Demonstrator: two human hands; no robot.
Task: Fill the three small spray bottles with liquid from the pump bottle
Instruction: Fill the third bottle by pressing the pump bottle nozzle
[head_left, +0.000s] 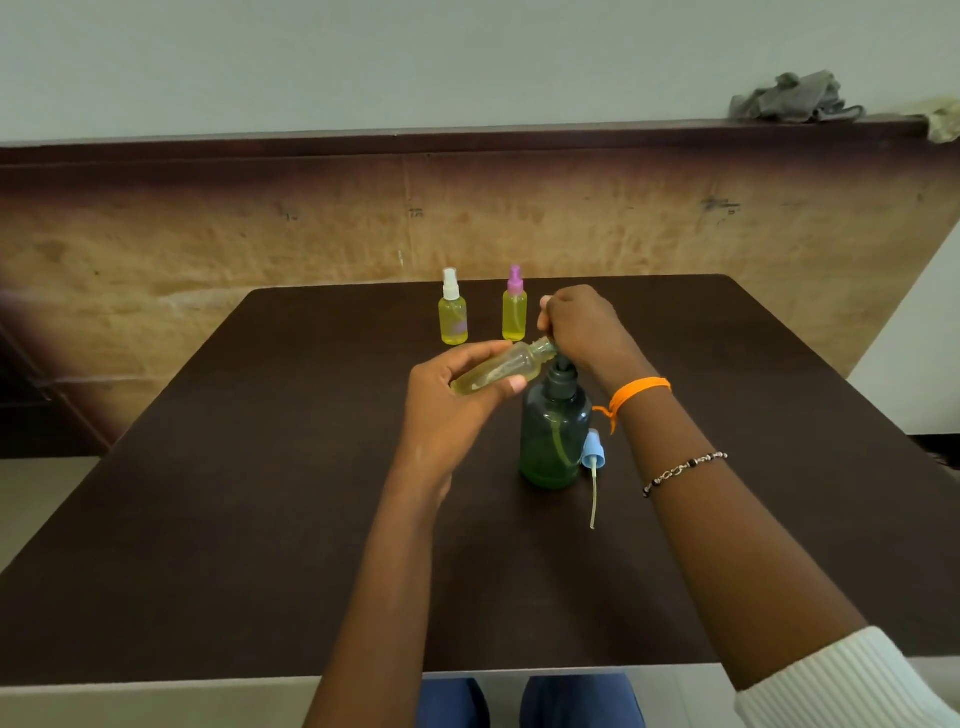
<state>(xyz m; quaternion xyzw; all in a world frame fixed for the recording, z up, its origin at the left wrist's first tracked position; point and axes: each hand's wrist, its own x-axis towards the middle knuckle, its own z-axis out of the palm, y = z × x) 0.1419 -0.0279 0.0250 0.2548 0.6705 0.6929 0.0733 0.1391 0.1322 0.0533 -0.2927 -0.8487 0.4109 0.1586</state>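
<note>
Dark table (260, 519): left hand (447, 400) grips tilted uncapped bottle (498, 371); right hand (582, 325) curled on pump bottle (556, 441) head.

Green pump bottle (555, 441), yellow spray bottles (453, 321), dark brown table (260, 467)

Soft, even light fills the room, with no hard glare. The dark bench (260, 467) shows only faint, diffuse shadows under the forearms. Wide-angle distortion bows the wooden panel (208, 249) and its top ledge near the frame's edges. The picture is mildly soft throughout, most at the corners.
</note>
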